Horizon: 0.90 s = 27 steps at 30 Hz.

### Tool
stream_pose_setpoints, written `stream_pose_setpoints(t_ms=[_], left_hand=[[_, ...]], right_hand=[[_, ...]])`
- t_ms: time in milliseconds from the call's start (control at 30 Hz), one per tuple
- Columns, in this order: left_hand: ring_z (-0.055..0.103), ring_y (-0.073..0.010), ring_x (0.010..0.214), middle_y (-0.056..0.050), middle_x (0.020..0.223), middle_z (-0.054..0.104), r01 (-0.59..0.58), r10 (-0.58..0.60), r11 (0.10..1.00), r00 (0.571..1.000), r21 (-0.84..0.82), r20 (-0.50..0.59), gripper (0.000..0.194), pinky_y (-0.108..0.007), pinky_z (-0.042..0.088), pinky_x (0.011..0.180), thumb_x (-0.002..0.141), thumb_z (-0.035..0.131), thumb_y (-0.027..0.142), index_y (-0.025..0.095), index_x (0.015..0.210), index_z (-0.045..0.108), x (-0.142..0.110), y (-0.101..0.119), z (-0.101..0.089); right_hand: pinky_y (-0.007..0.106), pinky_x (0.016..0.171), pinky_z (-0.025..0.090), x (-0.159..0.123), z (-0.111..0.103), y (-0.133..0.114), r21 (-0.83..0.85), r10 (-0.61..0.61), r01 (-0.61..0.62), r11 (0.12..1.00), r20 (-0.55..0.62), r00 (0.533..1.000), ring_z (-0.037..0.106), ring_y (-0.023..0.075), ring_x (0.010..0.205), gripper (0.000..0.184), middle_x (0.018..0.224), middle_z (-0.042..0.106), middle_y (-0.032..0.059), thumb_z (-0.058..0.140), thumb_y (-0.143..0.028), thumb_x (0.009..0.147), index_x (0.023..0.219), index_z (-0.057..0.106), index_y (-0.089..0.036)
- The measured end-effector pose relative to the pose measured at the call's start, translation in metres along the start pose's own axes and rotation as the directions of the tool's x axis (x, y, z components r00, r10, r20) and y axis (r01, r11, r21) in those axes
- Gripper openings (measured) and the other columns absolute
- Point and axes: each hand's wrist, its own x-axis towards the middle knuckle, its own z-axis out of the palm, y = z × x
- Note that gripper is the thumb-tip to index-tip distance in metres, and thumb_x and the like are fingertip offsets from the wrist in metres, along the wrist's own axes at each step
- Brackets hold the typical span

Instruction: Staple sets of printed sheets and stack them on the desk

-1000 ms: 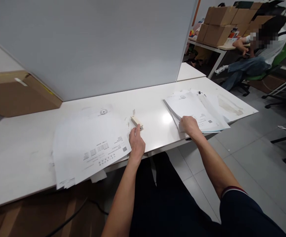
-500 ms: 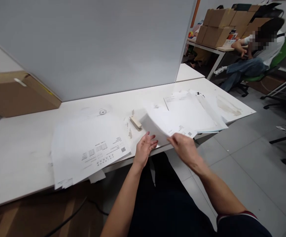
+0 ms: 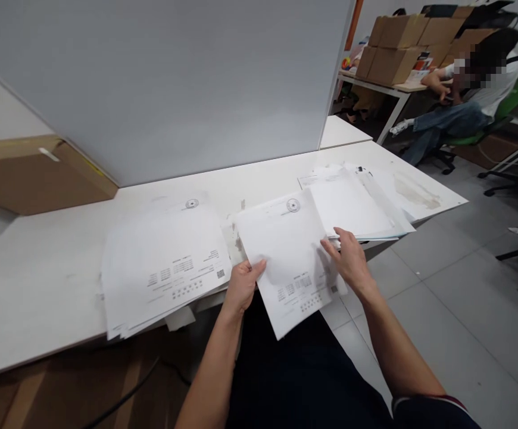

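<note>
A printed sheet of paper (image 3: 286, 250) with a round stamp near its far edge is held up at the table's front edge, partly over my lap. My left hand (image 3: 242, 285) pinches its left edge, thumb on top. At the sheet's right edge is my right hand (image 3: 350, 262), its fingers apart and the fingertips by the paper; I cannot tell if they press on it. To the left lies a stack of similar printed sheets (image 3: 152, 244). On the right rests another pile of papers (image 3: 352, 205) with a clear sleeve and a black clip.
A white table (image 3: 53, 256) runs along a tall grey-white panel (image 3: 196, 83). A cardboard box (image 3: 40, 176) stands at the left. Beyond, a seated person (image 3: 486, 89) is near a desk with stacked boxes (image 3: 393, 50). A cable (image 3: 125, 396) hangs below the table.
The sheet that my right hand was lifting from the right has come to the middle and faces up. My left hand has closed on its left edge. The stapler is now hidden.
</note>
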Motion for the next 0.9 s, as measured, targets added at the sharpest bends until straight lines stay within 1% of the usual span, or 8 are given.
stream_pose_setpoints(t_ms=[100, 200, 267, 333, 433, 600, 767, 900], left_hand=[[0.068, -0.0206, 0.07, -0.008, 0.078, 0.073, 0.008, -0.009, 1.0, 1.0, 0.008, 0.018, 0.035, -0.035, 0.055, 0.073, 0.058, 0.08, 0.035, 0.011, 0.082, 0.071, -0.001, 0.002, -0.001], [0.067, -0.0191, 0.068, -0.008, 0.076, 0.073, -0.003, 0.003, 1.0, 1.0, 0.03, -0.014, 0.033, -0.033, 0.055, 0.069, 0.058, 0.08, 0.034, 0.011, 0.081, 0.071, 0.0, 0.001, -0.001], [0.066, -0.0182, 0.066, -0.007, 0.077, 0.073, -0.017, 0.021, 0.998, 0.997, 0.063, -0.069, 0.035, -0.031, 0.055, 0.066, 0.056, 0.081, 0.033, 0.012, 0.081, 0.071, 0.0, 0.0, -0.001], [0.066, -0.018, 0.066, -0.007, 0.078, 0.073, -0.033, 0.048, 0.993, 0.991, 0.117, -0.126, 0.037, -0.031, 0.055, 0.064, 0.054, 0.082, 0.034, 0.012, 0.082, 0.07, 0.001, -0.001, 0.001], [0.065, -0.0171, 0.066, -0.006, 0.081, 0.073, -0.087, 0.125, 0.975, 0.976, 0.202, -0.181, 0.039, -0.029, 0.053, 0.061, 0.059, 0.079, 0.04, 0.012, 0.085, 0.069, 0.001, -0.003, 0.003], [0.065, -0.0173, 0.074, -0.007, 0.083, 0.071, -0.176, 0.219, 0.952, 0.963, 0.248, -0.155, 0.044, -0.027, 0.052, 0.066, 0.075, 0.062, 0.052, 0.012, 0.093, 0.068, 0.005, -0.009, -0.001], [0.066, -0.0197, 0.085, -0.008, 0.092, 0.071, -0.194, 0.243, 0.944, 0.956, 0.265, -0.165, 0.046, -0.03, 0.053, 0.076, 0.075, 0.063, 0.049, 0.013, 0.103, 0.064, 0.004, -0.008, -0.005], [0.066, -0.0207, 0.086, -0.009, 0.095, 0.07, -0.188, 0.24, 0.949, 0.951, 0.254, -0.192, 0.049, -0.033, 0.053, 0.078, 0.073, 0.066, 0.048, 0.013, 0.107, 0.062, -0.003, 0.0, -0.012]], right_hand=[[0.037, 0.075, 0.048, 0.007, 0.005, 0.012, 0.256, 0.129, -0.163, 0.953, 0.144, 0.981, 0.063, 0.0228, 0.085, 0.047, 0.1, 0.067, 0.0107, 0.059, -0.051, 0.077, 0.11, 0.058, -0.017], [0.031, 0.066, 0.048, 0.001, 0.01, 0.012, 0.511, 0.166, -0.237, 0.827, 0.181, 0.969, 0.062, 0.0195, 0.072, 0.038, 0.079, 0.068, 0.0055, 0.065, -0.052, 0.071, 0.087, 0.062, -0.017], [0.03, 0.062, 0.047, -0.004, 0.011, 0.01, 0.588, 0.193, -0.264, 0.765, 0.183, 0.964, 0.061, 0.0182, 0.066, 0.035, 0.074, 0.067, 0.0044, 0.068, -0.05, 0.068, 0.08, 0.062, -0.017], [0.029, 0.06, 0.046, -0.008, 0.012, 0.009, 0.597, 0.218, -0.282, 0.751, 0.178, 0.959, 0.059, 0.0179, 0.063, 0.034, 0.073, 0.067, 0.0041, 0.068, -0.049, 0.069, 0.078, 0.063, -0.017], [0.028, 0.058, 0.043, -0.012, 0.01, 0.01, 0.508, 0.238, -0.267, 0.819, 0.122, 0.964, 0.057, 0.0187, 0.064, 0.033, 0.069, 0.065, 0.0033, 0.061, -0.049, 0.074, 0.076, 0.066, -0.017], [0.027, 0.062, 0.04, -0.006, 0.003, 0.023, 0.304, 0.187, -0.165, 0.938, -0.043, 0.981, 0.055, 0.019, 0.069, 0.034, 0.07, 0.063, 0.0026, 0.049, -0.047, 0.081, 0.076, 0.064, -0.018], [0.028, 0.059, 0.036, 0.011, -0.02, 0.055, 0.032, 0.189, -0.186, 0.982, -0.232, 0.954, 0.049, 0.0181, 0.061, 0.03, 0.064, 0.057, 0.0033, 0.042, -0.042, 0.084, 0.078, 0.059, -0.018], [0.03, 0.06, 0.032, 0.023, -0.049, 0.078, -0.183, 0.121, -0.207, 0.961, -0.395, 0.911, 0.044, 0.0182, 0.057, 0.031, 0.064, 0.054, 0.0047, 0.037, -0.038, 0.086, 0.087, 0.06, -0.017]])
